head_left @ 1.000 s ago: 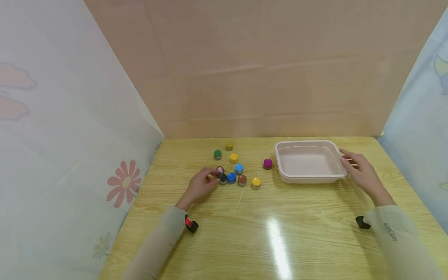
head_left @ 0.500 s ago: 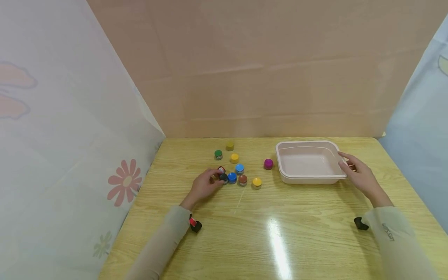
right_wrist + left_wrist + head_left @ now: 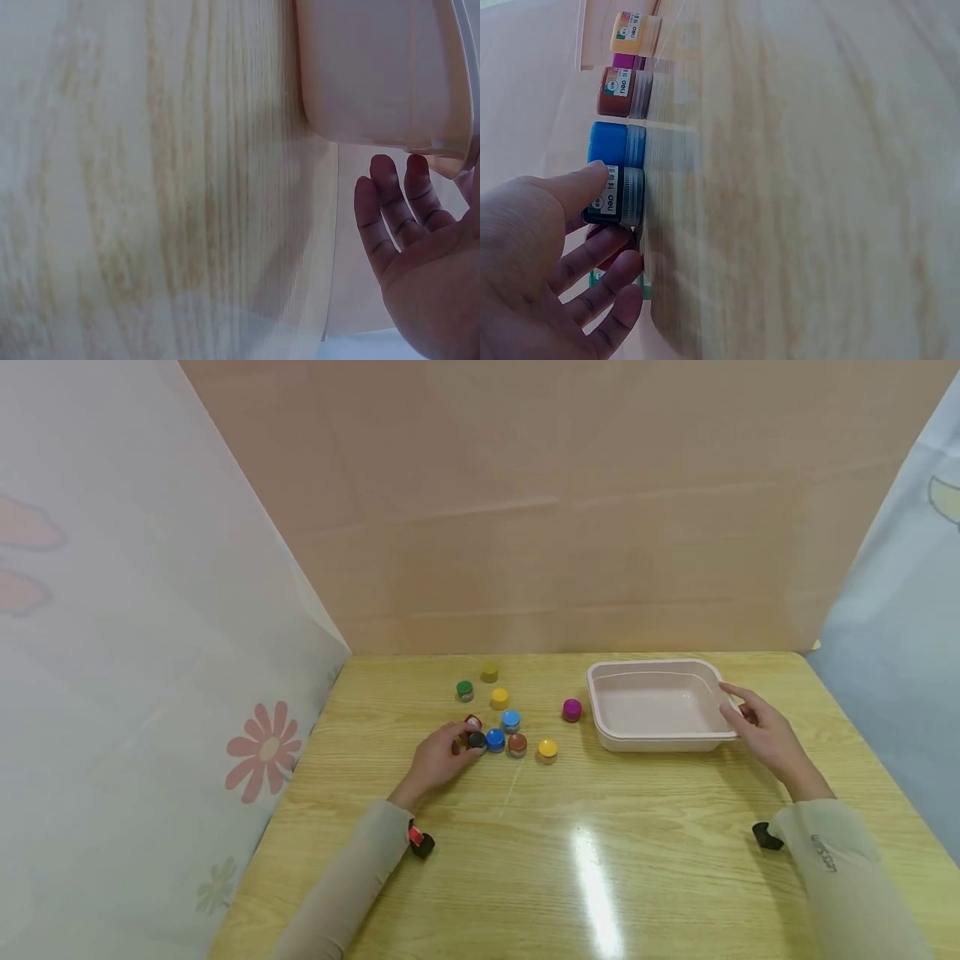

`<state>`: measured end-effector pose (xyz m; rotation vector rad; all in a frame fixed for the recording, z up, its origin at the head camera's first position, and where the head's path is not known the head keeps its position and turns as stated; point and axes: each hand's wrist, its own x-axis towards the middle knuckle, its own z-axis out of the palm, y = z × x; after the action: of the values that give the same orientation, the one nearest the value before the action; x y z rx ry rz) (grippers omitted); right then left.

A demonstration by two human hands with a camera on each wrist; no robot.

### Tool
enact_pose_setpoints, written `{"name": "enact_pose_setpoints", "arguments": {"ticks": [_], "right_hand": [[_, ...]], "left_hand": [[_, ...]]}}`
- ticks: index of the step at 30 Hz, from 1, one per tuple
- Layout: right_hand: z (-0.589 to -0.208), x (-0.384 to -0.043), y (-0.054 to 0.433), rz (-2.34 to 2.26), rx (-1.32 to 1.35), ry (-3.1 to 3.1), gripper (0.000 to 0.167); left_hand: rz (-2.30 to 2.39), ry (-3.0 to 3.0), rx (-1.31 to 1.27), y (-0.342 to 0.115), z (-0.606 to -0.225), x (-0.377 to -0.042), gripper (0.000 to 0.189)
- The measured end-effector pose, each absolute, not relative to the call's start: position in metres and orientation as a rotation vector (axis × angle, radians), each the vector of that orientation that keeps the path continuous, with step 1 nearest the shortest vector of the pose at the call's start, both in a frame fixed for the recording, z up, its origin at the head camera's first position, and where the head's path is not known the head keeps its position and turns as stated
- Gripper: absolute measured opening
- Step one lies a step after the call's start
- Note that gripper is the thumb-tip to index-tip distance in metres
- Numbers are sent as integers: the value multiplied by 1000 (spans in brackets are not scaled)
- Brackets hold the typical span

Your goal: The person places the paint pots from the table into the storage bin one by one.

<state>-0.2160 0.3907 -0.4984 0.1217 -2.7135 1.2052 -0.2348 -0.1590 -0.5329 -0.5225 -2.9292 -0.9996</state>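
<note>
My left hand (image 3: pixel 441 757) pinches a small black-capped paint jar (image 3: pixel 613 196) between thumb and fingers. The jar stands at the near left of a group of similar jars. Against it sits a blue jar (image 3: pixel 495 740), and a red jar (image 3: pixel 472 722) lies just behind, partly covered by the fingers. On the right side of the table, my right hand (image 3: pixel 768 737) grips the end rim of a pale pink plastic tray (image 3: pixel 658 746). The thumb comes over the rim while the fingers (image 3: pixel 386 184) are on the outer side. Nothing lies inside the tray.
Brown (image 3: pixel 517 744), yellow (image 3: pixel 547 750), light blue (image 3: pixel 511 720), orange-yellow (image 3: pixel 499 697), green (image 3: pixel 465 691) and olive (image 3: pixel 490 672) jars stand around the group. A purple jar (image 3: pixel 572 710) is beside the tray. Hung sheets (image 3: pixel 525 527) border the wooden table (image 3: pixel 487 877).
My left hand has moved slightly right and closed its thumb and fingers on the black jar. My right hand has shifted a little left and taken hold of the tray's rim.
</note>
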Motion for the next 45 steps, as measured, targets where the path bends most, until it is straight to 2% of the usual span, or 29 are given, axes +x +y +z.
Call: {"name": "enact_pose_setpoints", "arguments": {"ticks": [9,22,38,45], "right_hand": [[-496,-216,390,1213,116,-2732,54],[-490,-216,390,1200,148,-2738,54],[-488,-210,382,1189,113,-2777,56],[-491,-210,383,1196,109,-2775,56]], "left_hand": [[-1010,-2920,-506,-161,-531,-234,36],[-1251,-2792,-533,-156,-491,-228,37],[-1754,-2561,-536,-143,-463,-224,37],[-1684,-2554,-634,-136,-461,-226,36]]}}
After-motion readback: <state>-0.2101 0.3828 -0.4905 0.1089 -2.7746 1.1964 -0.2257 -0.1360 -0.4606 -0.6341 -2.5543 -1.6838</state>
